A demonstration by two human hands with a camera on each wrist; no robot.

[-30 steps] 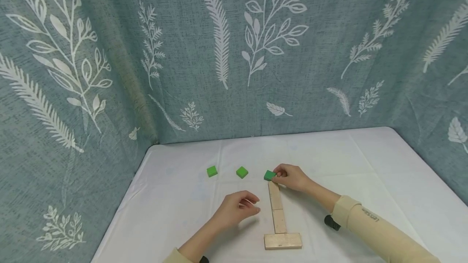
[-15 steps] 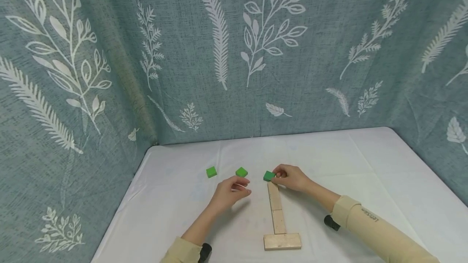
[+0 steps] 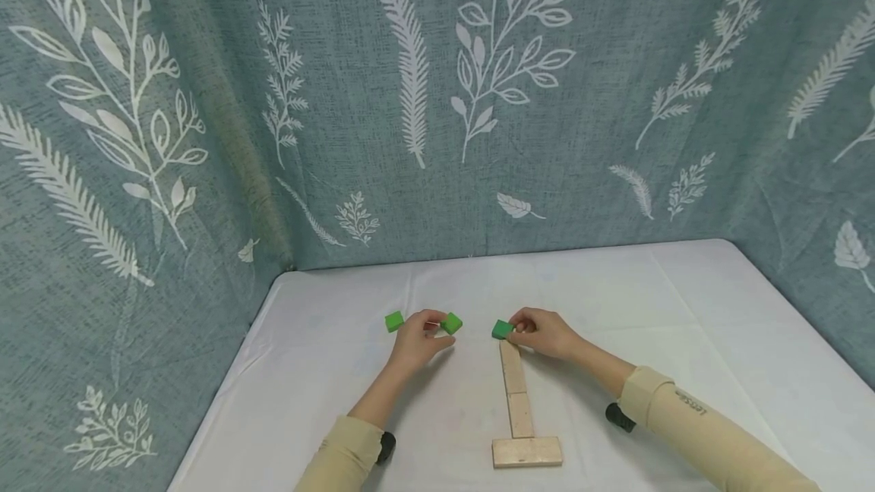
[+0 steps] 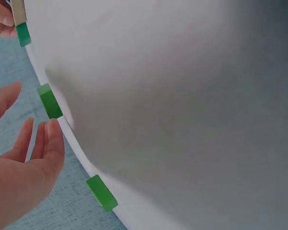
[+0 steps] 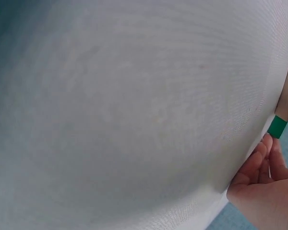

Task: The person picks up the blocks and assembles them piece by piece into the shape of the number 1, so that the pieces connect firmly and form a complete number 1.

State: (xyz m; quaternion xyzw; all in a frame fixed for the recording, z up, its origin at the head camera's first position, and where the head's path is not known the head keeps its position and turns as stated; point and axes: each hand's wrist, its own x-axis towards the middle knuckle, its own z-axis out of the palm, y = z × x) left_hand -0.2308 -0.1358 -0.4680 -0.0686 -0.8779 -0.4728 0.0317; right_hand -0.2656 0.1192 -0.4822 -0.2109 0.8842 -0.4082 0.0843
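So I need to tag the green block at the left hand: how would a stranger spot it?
Start at the white table and find the row of three green blocks beyond the wooden T shape. It is the middle green block, at the fingertips of the left hand. The left green block lies alone, and the right green block caps the T's stem.

**Three views of one tabletop**

The head camera looks forward and down from above the near edge, taking in the whole white table [image 3: 615, 287] and the leaf-print curtain [image 3: 437, 97]. Each wrist camera sits close to the cloth, tilted, so the table fills the frame. All three share the green block [image 3: 502, 329] [image 4: 23, 34] [image 5: 277, 127] at the wooden strip [image 3: 514, 389].
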